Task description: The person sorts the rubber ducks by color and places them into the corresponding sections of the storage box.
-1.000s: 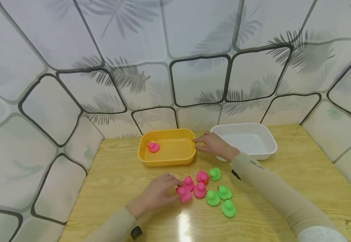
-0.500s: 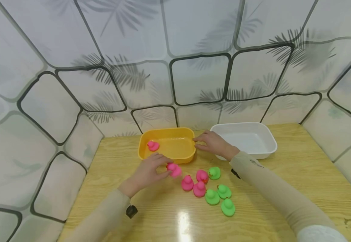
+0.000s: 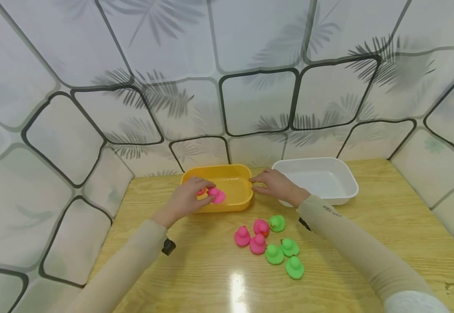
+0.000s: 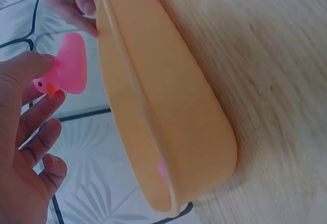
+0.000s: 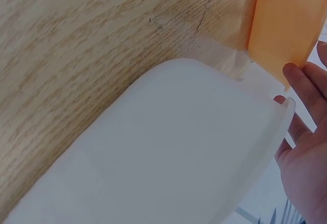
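A wooden table (image 3: pixel 368 226) carries everything, closed in at the back and sides by a patterned curtain (image 3: pixel 227 65). Near the table's back edge, right of the middle, stands a white tub (image 3: pixel 342 191). Just beside it to the left, also near the back edge, stands a yellow tub (image 3: pixel 239 198), its long side wall filling the left wrist view (image 4: pixel 168 121).

The right hand (image 3: pixel 275 186) lies between the two tubs, its fingers only loosely bent, their tips touching the yellow tub's right rim; in the right wrist view the fingers (image 5: pixel 301 88) also lie against the white tub's rim (image 5: pixel 276 132). It holds nothing.

The left hand (image 3: pixel 186 198) is over the yellow tub's left half and pinches a pink duck (image 3: pixel 216 195) between thumb and fingers; the other fingers are relaxed and spread. The duck hangs above the tub's inside, clear of its rim, as the left wrist view shows (image 4: pixel 69 65). Another pink duck (image 3: pixel 201 191) lies in the tub, mostly hidden behind this hand.

Toward the table's front edge, near the middle, sit three pink ducks (image 3: pixel 252 237) close together, and just right of them four green ducks (image 3: pixel 283 250).
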{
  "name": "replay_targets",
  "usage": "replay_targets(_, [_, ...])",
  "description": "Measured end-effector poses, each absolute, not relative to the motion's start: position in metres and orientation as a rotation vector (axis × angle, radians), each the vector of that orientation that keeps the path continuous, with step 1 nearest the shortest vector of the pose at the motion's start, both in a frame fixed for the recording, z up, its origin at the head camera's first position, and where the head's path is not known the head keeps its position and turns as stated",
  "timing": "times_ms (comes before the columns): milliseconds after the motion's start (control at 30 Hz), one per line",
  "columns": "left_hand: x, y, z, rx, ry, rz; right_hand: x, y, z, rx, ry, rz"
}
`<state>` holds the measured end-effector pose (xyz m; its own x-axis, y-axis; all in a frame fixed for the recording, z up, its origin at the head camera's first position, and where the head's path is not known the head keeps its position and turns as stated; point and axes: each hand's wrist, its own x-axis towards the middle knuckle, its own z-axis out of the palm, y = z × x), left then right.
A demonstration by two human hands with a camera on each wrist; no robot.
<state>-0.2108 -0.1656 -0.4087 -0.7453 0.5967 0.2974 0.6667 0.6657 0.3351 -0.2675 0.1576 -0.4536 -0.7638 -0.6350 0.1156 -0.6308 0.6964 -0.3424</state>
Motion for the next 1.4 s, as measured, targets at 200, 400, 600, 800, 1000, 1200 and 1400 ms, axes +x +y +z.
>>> replay_targets(200, [-0.226, -0.171, -0.407, -0.965, -2.778, -0.634, -0.268, 0.158, -0.454, -1.077, 2.887, -0.556])
replay_targets(400, [-0.241, -0.178, -0.406, -0.943, -2.798, -0.648, -0.268, 0.158, -0.455, -1.064, 2.885, -0.550])
replay_targets(600, [-0.251, -0.186, -0.407, -0.926, -2.816, -0.660, -0.268, 0.158, -0.455, -1.083, 2.879, -0.558])
replay_targets(800, [-0.259, -0.188, -0.406, -0.883, -2.852, -0.613, -0.269, 0.157, -0.454, -1.072, 2.877, -0.560])
replay_targets(1000, [-0.265, -0.188, -0.407, -0.832, -2.889, -0.608, -0.268, 0.156, -0.452, -1.059, 2.872, -0.571])
replay_targets(1200, [-0.269, -0.190, -0.410, -0.810, -2.901, -0.597, -0.269, 0.156, -0.452, -1.061, 2.872, -0.577])
replay_targets(1400, [-0.271, -0.190, -0.413, -0.788, -2.928, -0.575, -0.269, 0.156, -0.452, -1.056, 2.863, -0.576])
